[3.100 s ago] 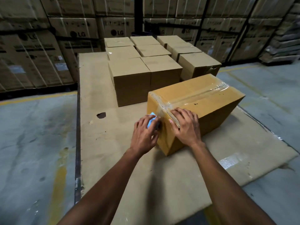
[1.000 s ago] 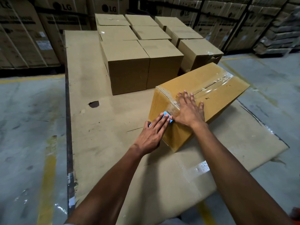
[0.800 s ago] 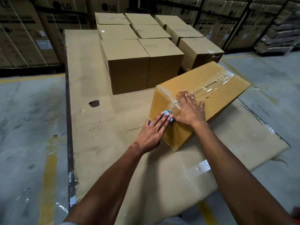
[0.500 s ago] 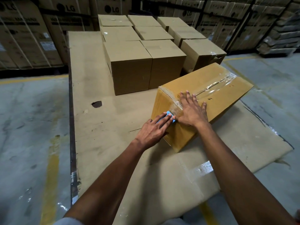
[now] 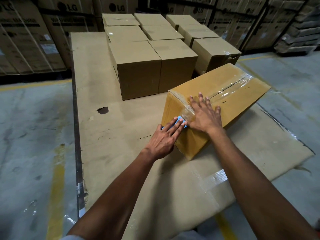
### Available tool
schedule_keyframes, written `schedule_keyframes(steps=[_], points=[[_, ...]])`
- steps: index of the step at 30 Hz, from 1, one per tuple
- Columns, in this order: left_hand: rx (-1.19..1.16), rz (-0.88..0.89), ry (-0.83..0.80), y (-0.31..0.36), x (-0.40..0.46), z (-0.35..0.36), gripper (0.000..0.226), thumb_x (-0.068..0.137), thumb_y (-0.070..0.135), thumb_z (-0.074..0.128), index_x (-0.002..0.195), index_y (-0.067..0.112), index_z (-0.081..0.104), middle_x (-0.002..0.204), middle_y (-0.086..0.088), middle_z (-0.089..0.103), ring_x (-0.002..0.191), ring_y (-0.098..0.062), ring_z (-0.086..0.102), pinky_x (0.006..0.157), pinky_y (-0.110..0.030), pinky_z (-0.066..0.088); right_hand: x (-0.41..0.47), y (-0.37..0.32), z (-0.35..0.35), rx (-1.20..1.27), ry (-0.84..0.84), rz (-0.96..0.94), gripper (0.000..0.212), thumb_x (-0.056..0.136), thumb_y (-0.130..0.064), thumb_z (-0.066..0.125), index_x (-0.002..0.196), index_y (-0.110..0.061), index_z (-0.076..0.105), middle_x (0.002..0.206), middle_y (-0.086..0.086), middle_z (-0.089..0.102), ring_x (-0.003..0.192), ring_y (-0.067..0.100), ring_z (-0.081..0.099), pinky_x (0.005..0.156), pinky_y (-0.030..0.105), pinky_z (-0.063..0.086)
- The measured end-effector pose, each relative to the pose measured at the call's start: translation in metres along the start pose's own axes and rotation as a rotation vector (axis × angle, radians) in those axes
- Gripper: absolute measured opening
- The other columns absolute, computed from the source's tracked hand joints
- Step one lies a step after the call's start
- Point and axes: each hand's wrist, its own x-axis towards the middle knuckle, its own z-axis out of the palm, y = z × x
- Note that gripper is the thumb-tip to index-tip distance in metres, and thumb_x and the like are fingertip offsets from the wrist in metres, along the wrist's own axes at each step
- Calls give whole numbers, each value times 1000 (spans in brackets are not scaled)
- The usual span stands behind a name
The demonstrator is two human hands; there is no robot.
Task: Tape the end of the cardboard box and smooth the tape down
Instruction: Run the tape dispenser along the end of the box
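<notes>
A yellowish cardboard box lies on a flat cardboard sheet, its near end turned toward me. Clear tape runs along its top seam and folds over the near edge. My left hand presses a small blue tape cutter flat against the box's near end face. My right hand lies flat, fingers spread, over the top near edge on the tape.
Several sealed brown boxes stand in rows behind the work box. A dark hole marks the sheet to the left. Large LG cartons line the back. Concrete floor with yellow lines surrounds the sheet.
Over three seconds my right hand moved from the near end face up onto the top edge and flattened out. The left hand with the blue cutter stays pressed on the end face.
</notes>
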Motion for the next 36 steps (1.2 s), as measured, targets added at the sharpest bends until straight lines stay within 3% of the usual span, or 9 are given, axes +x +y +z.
schedule_keyframes(steps=[7, 17, 22, 28, 36], points=[[3, 6, -10, -5, 3, 0, 85, 97, 10, 62, 172, 10, 21, 180, -10, 23, 167, -29, 19, 85, -44, 42, 0, -3, 1, 2, 4, 19, 120, 84, -73, 68, 166, -40, -13, 175, 2, -21, 163, 34, -11, 126, 67, 8], [10, 15, -32, -5, 7, -6, 76, 107, 16, 54, 173, 12, 17, 180, -9, 20, 168, -29, 17, 90, -44, 43, -5, -5, -4, 20, -3, 58, 118, 85, -78, 61, 165, -37, -16, 176, 4, -20, 163, 35, -10, 126, 66, 6], [-19, 37, 25, -7, 6, -9, 70, 107, 18, 57, 170, 10, 28, 177, -11, 32, 163, -32, 30, 82, -42, 46, -5, -6, -5, 21, -5, 68, 123, 83, -76, 66, 165, -37, -16, 177, 4, -17, 163, 36, -9, 126, 68, 10], [-125, 12, -51, -5, 5, -8, 69, 108, 31, 55, 170, 14, 31, 173, -9, 41, 158, -33, 40, 94, -51, 57, -8, -9, -5, 21, -2, 73, 125, 82, -74, 71, 165, -37, -14, 176, 4, -17, 163, 37, -9, 126, 69, 9], [-72, -29, -70, -10, -3, -14, 68, 108, 30, 58, 169, 12, 34, 174, -10, 38, 159, -33, 38, 97, -52, 56, -9, -8, -6, 60, -5, 69, 137, 74, -79, 74, 165, -34, -18, 177, 5, -16, 163, 36, -9, 126, 69, 7]])
